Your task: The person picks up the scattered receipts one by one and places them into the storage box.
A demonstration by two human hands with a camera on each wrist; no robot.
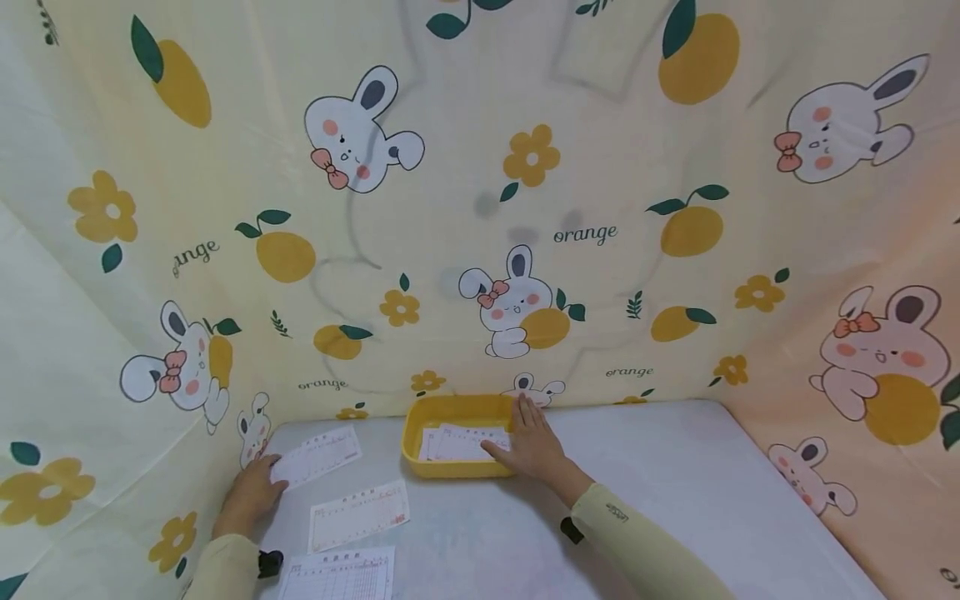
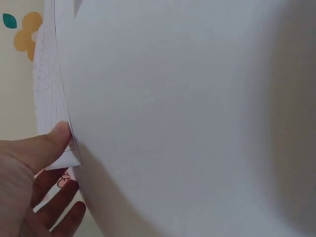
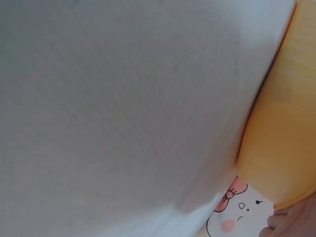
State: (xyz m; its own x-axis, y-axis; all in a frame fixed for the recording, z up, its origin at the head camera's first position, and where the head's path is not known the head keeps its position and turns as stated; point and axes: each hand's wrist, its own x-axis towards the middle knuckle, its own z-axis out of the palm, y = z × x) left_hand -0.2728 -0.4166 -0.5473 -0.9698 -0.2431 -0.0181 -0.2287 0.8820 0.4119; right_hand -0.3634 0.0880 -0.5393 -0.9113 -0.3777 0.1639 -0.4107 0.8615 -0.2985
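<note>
Left hand: pinches the outer edge of the far slip, thumb above and fingers beneath (image 1: 251,496); that edge lies at the table's side, which probably leaves room for fingers underneath
Far slip: lies at the table's far left, printed side up (image 1: 318,457)
Middle slip: lies just nearer, face up and apart from its neighbours (image 1: 360,514); the spacing likely keeps each one easy to lift singly
Gridded sheet: nearest, partly cut off by the view (image 1: 341,575)
Yellow tray: against the patterned cloth (image 1: 450,208) at the back of the table (image 1: 480,533); its low wall seems meant to corral the inner slips (image 1: 461,442)
Right hand: rests over the tray's right end, unclenched, fingers nearly straight, thumb spread inward (image 1: 538,450); apparently steadying it
</note>
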